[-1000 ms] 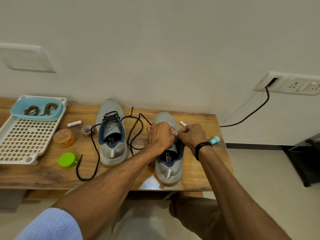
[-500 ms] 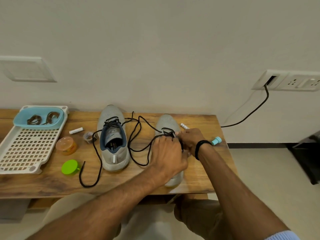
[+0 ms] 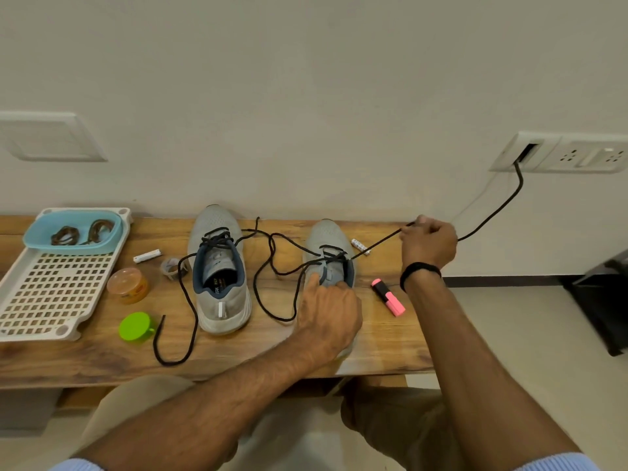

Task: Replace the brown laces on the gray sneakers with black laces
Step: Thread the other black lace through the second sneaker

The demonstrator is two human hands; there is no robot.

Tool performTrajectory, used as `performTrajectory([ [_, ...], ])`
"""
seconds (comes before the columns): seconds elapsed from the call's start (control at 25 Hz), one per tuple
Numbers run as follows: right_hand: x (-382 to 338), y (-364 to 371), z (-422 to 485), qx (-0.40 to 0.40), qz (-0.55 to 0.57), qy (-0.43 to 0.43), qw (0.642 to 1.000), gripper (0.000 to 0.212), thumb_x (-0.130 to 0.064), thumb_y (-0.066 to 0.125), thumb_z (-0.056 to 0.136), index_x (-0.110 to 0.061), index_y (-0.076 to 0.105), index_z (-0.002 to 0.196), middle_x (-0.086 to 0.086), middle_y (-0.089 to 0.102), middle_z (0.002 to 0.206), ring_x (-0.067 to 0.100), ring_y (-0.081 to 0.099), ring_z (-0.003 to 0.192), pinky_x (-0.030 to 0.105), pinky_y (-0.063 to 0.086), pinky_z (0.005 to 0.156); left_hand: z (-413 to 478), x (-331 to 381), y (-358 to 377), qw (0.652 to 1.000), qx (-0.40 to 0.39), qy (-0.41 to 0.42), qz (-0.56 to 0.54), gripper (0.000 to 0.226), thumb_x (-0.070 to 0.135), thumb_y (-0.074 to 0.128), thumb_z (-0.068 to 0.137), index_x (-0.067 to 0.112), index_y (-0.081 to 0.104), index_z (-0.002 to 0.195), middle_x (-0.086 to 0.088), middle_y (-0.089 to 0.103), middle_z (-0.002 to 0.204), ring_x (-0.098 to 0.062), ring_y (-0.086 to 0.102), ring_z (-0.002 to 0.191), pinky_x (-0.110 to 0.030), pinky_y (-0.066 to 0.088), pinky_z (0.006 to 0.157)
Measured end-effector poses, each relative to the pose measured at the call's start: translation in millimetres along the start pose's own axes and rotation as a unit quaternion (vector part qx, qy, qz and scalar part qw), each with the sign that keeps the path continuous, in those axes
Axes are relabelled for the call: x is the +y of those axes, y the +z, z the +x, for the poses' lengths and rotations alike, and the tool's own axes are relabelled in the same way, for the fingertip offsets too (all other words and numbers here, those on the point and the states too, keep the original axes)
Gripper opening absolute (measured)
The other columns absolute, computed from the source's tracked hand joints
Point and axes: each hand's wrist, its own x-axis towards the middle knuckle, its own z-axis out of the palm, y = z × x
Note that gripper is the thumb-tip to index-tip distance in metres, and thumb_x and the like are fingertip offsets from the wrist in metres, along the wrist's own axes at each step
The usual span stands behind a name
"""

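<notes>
In the head view, the left gray mesh sneaker (image 3: 217, 220) and the right gray mesh sneaker (image 3: 324, 234) stand side by side, toes to the wall, on a wooden tabletop (image 3: 272, 351). The left one already carries a black cord lace (image 3: 190, 314) through its eyelets, untied, its ends trailing over the wood. The right one is laced only across the eyelets nearest the toe. The left hand (image 3: 328, 307) grips that sneaker's collar, index finger lying along the eyelet row. The right hand (image 3: 429, 243), well apart beyond the shoe, pinches the second black lace (image 3: 377, 244) and holds it taut. The brown laces (image 3: 81, 232) lie coiled in a pale blue oval bowl (image 3: 34, 244) on a white perforated tray (image 3: 51, 294), so removal looks finished. Threading the right sneaker's upper eyelets, and perhaps tying both, seems to remain.
</notes>
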Motion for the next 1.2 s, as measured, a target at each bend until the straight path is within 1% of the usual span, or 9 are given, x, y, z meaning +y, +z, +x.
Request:
performTrajectory([
  [0.12,4.6,3.1,-18.8,-0.169,-0.054,0.13,0.976,0.039,-0.044,0.062,0.091,-0.012,0.059,0.068,0.007,0.062,0.062,0.023,0.059,0.054,0.033,0.051,0.057,2.2,0.1,0.2,1.0,0.021,-0.009,-0.003,0.034,0.027,0.037,0.1,0.018,0.054,0.073,0.0,0.045,0.061,-0.018,0.044,0.056,-0.042,0.031,0.099],
  [0.24,11.0,12.2,-45.9,-0.349,-0.093,0.174,0.916,0.027,-0.025,0.069,0.091,-0.008,0.061,0.072,0.007,0.059,0.064,0.016,0.051,0.055,0.033,0.05,0.059,3.4,-0.7,2.3,1.0,0.023,-0.013,-0.011,0.035,0.027,0.036,0.101,0.016,0.06,0.078,-0.002,0.061,0.073,-0.02,0.049,0.061,-0.042,0.032,0.099],
  [0.32,6.4,11.4,-47.4,-0.302,-0.147,0.066,0.94,0.03,-0.018,0.07,0.089,-0.011,0.059,0.062,0.006,0.06,0.064,0.02,0.054,0.061,0.035,0.051,0.063,4.0,-2.2,4.0,1.0,0.016,-0.008,-0.009,0.034,0.025,0.036,0.1,0.015,0.059,0.078,-0.002,0.06,0.074,-0.019,0.045,0.06,-0.041,0.032,0.097],
  [0.48,-21.0,-16.9,-3.9,0.036,-0.106,-0.068,0.991,0.027,-0.027,0.056,0.095,-0.006,0.068,0.082,0.013,0.067,0.086,0.029,0.06,0.085,0.03,0.04,0.071,5.3,-5.7,2.0,1.0,0.005,-0.003,-0.011,0.031,0.026,0.036,0.101,0.018,0.049,0.074,0.0,0.046,0.066,-0.017,0.043,0.058,-0.04,0.033,0.097],
  [0.6,-16.3,-14.2,-17.0,-0.178,-0.115,0.028,0.977,0.038,-0.047,0.063,0.089,-0.017,0.057,0.066,0.002,0.053,0.065,0.022,0.05,0.064,0.03,0.043,0.061,4.0,-3.8,-0.6,1.0,0.002,0.001,0.004,0.03,0.025,0.037,0.101,0.016,0.055,0.078,-0.001,0.049,0.068,-0.018,0.042,0.059,-0.041,0.032,0.098],
  [0.72,10.2,12.1,-51.2,-0.355,-0.183,0.082,0.913,0.038,-0.033,0.072,0.087,-0.003,0.061,0.066,0.009,0.06,0.064,0.022,0.056,0.058,0.03,0.05,0.052,6.0,-1.6,0.0,1.0,0.002,-0.011,-0.005,0.034,0.027,0.035,0.102,0.015,0.062,0.085,-0.003,0.063,0.078,-0.02,0.051,0.065,-0.041,0.032,0.097],
  [0.84,1.3,14.0,-49.7,-0.216,-0.229,-0.06,0.947,0.036,-0.025,0.067,0.09,0.007,0.068,0.074,0.014,0.065,0.072,0.027,0.061,0.072,0.037,0.053,0.069,7.0,-6.7,4.1,1.0,0.007,-0.014,-0.023,0.035,0.027,0.034,0.102,0.015,0.061,0.084,-0.003,0.065,0.08,-0.018,0.047,0.064,-0.04,0.033,0.097],
  [1.0,-33.1,-23.6,-5.2,0.063,-0.11,-0.087,0.988,0.031,-0.023,0.049,0.099,-0.001,0.071,0.098,0.014,0.071,0.1,0.03,0.062,0.1,0.028,0.039,0.079,4.6,-10.1,4.7,1.0,0.006,0.004,-0.017,0.031,0.024,0.035,0.102,0.018,0.053,0.078,-0.001,0.053,0.071,-0.017,0.044,0.06,-0.038,0.035,0.092],
  [1.2,-20.8,-9.6,-22.5,-0.182,-0.13,-0.017,0.975,0.041,-0.038,0.06,0.094,-0.018,0.051,0.06,-0.002,0.048,0.059,0.017,0.045,0.056,0.029,0.04,0.061,2.9,-5.8,1.6,1.0,0.009,0.011,0.001,0.033,0.024,0.035,0.102,0.017,0.054,0.076,-0.001,0.048,0.068,-0.018,0.043,0.059,-0.039,0.034,0.093],
])
